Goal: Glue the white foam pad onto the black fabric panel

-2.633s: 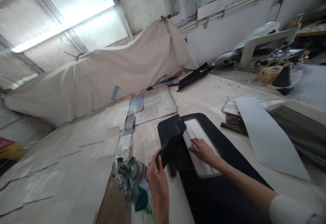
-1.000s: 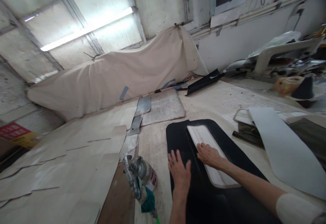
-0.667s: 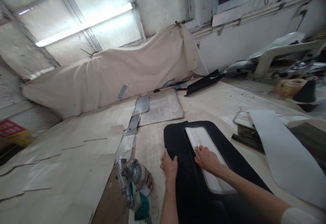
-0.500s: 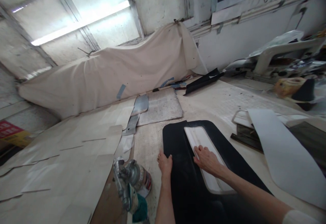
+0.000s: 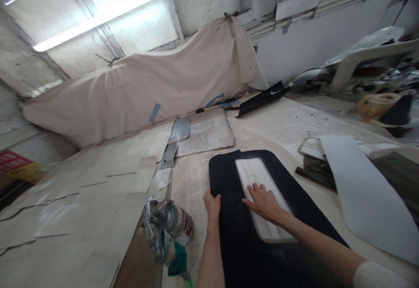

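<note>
One black, round-cornered flexible sheet, flat on the pale worktop; left hand at its left edge, grip not discernible. One white, elongated panel within, beneath open right hand; apparently steadying, calling for even pressure.

Black panel: smooth, rounded far corners, small step in far edge. Lying flat on bench, toward 5 o'clock from view centre; near end out of view. White insert: elongated, round-cornered, pale-rimmed, partly covered, set within panel, aligned 11 to 5 o'clock.
</note>
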The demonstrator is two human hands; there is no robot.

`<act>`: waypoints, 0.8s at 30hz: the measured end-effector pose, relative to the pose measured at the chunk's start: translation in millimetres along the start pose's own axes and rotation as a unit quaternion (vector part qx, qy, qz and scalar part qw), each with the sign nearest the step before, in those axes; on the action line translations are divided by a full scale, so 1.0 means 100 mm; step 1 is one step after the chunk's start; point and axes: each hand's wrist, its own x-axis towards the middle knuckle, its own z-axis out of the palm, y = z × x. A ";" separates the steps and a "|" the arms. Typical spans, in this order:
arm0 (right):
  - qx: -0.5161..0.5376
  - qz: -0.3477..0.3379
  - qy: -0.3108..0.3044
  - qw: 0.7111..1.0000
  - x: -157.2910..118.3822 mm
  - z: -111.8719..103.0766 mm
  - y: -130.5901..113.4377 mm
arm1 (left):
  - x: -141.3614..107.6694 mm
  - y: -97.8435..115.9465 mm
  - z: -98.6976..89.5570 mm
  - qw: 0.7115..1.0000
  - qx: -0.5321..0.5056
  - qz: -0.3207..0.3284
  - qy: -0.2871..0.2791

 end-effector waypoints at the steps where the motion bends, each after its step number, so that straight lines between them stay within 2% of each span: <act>1: 0.003 -0.008 -0.005 1.000 0.00 0.01 0.03 | 0.00 0.01 -0.01 1.000 0.001 0.000 -0.005; 5: 0.020 -0.059 -0.032 0.998 -0.02 0.08 0.21 | 0.01 0.04 -0.06 0.999 0.009 0.002 -0.039; 9: 0.033 -0.093 -0.032 0.995 -0.09 0.11 0.34 | 0.00 0.06 -0.07 0.998 0.025 -0.005 -0.052; 17: 0.039 -0.100 -0.009 0.994 -0.16 0.14 0.36 | 0.00 0.11 -0.05 0.996 0.050 -0.056 -0.055; 24: 0.040 -0.099 0.002 0.994 -0.18 0.18 0.37 | -0.09 0.22 -0.03 0.995 0.072 -0.054 -0.033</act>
